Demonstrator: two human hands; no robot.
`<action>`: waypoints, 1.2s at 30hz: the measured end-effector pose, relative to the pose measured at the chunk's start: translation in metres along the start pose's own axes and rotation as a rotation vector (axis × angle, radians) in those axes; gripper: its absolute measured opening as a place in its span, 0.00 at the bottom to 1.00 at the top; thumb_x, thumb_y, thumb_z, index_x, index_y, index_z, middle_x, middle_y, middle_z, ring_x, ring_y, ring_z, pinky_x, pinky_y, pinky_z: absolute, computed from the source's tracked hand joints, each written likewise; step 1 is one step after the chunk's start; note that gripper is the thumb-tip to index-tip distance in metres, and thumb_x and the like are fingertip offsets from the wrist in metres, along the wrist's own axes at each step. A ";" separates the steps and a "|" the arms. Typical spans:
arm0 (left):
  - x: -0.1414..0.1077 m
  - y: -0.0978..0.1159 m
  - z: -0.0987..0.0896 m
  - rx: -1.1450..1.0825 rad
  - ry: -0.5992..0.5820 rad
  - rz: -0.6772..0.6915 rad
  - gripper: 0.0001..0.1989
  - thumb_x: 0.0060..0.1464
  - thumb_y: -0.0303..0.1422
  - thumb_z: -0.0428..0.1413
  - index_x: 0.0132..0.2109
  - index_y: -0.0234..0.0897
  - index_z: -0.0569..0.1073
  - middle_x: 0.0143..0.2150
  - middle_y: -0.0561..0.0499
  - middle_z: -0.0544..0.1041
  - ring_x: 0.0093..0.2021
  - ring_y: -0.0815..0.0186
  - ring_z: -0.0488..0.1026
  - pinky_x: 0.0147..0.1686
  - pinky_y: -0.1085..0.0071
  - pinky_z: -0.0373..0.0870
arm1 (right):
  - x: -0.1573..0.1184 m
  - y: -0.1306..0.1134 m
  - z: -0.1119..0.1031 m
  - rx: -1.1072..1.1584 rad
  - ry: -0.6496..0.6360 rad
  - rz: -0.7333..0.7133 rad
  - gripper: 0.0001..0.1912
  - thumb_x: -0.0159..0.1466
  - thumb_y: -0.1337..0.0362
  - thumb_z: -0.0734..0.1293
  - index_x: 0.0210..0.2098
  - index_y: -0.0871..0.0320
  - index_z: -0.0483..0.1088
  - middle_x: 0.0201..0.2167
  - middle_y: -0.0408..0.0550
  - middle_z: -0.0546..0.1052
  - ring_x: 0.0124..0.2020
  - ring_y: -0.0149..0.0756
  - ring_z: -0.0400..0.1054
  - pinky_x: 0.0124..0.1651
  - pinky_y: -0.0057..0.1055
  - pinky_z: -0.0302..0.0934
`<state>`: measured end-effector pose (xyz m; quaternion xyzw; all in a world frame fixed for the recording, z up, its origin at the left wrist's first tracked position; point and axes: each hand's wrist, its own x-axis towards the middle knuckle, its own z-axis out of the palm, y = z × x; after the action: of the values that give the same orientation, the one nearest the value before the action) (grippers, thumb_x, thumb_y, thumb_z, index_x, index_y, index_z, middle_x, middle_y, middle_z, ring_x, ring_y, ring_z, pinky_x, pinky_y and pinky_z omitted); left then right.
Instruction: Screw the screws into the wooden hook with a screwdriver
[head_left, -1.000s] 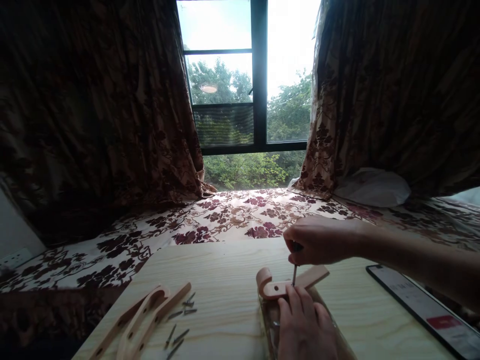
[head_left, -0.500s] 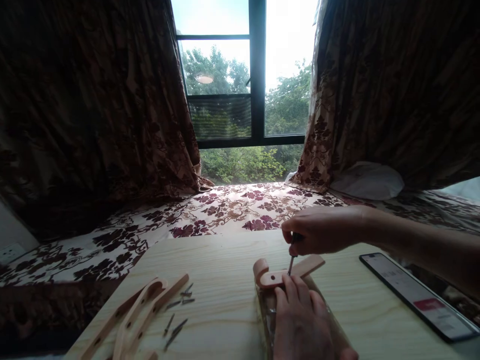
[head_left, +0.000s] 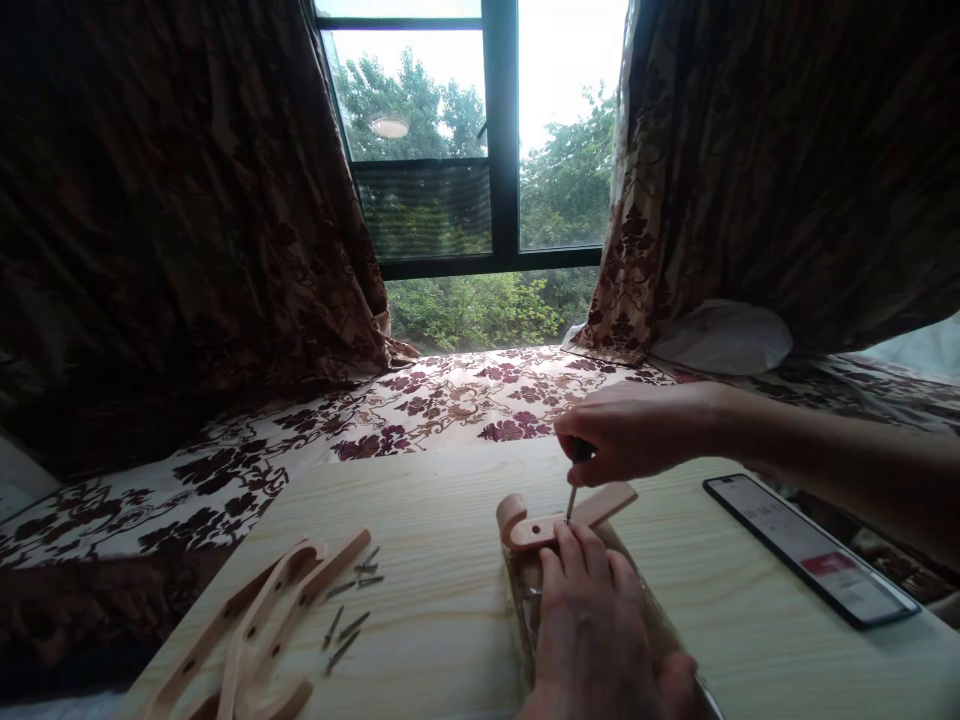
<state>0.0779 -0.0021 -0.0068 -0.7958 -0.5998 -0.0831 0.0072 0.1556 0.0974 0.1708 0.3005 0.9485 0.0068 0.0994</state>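
My right hand is closed around the dark handle of a screwdriver, held upright with its tip down at a light wooden hook. The hook lies across the far end of a long block that looks wrapped in clear film. One dark hole shows in the hook, left of the screwdriver tip. My left hand grips the block from the near side, its fingertips pressed on the hook beside the tip. Whether a screw sits under the tip is hidden by the fingers.
Several more wooden hooks lie at the left of the pale wooden board, with several loose screws beside them. A phone rests at the right, under my right forearm. Beyond are a floral cloth, curtains and a window.
The whole view has shifted slightly, so everything appears higher and a bit left. My right hand still holds the screwdriver upright at the hook, and my left hand stays on the hook and block.
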 end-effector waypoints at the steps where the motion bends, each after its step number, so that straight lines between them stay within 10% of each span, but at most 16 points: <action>1: 0.000 0.000 0.001 -0.006 0.006 0.001 0.42 0.52 0.57 0.49 0.60 0.23 0.66 0.64 0.24 0.56 0.64 0.30 0.48 0.56 0.37 0.51 | -0.001 0.001 -0.002 0.020 -0.009 -0.015 0.15 0.57 0.61 0.65 0.41 0.61 0.74 0.30 0.50 0.76 0.27 0.33 0.63 0.27 0.27 0.49; 15: -0.004 0.001 -0.053 -0.067 -0.188 0.036 0.39 0.56 0.51 0.52 0.63 0.21 0.61 0.65 0.22 0.51 0.65 0.33 0.48 0.60 0.43 0.52 | 0.004 0.001 0.001 -0.059 0.012 0.018 0.12 0.62 0.58 0.63 0.37 0.60 0.74 0.27 0.48 0.75 0.25 0.33 0.62 0.26 0.28 0.47; 27: -0.006 -0.005 -0.032 -0.054 -0.050 0.086 0.40 0.53 0.51 0.54 0.61 0.22 0.63 0.64 0.24 0.56 0.63 0.33 0.52 0.58 0.42 0.55 | 0.005 0.006 0.004 0.077 -0.030 0.000 0.11 0.62 0.61 0.62 0.35 0.61 0.74 0.26 0.47 0.74 0.24 0.30 0.61 0.26 0.27 0.49; 36: -0.003 0.002 -0.059 -0.056 -0.289 0.032 0.39 0.59 0.50 0.48 0.65 0.20 0.57 0.67 0.22 0.47 0.66 0.32 0.42 0.61 0.42 0.45 | 0.000 0.013 -0.006 0.111 -0.083 -0.023 0.11 0.57 0.65 0.66 0.40 0.57 0.76 0.30 0.45 0.78 0.26 0.31 0.65 0.29 0.26 0.52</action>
<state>0.0720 -0.0118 0.0507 -0.8089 -0.5791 0.0158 -0.1001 0.1618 0.1088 0.1776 0.2949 0.9459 -0.0595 0.1217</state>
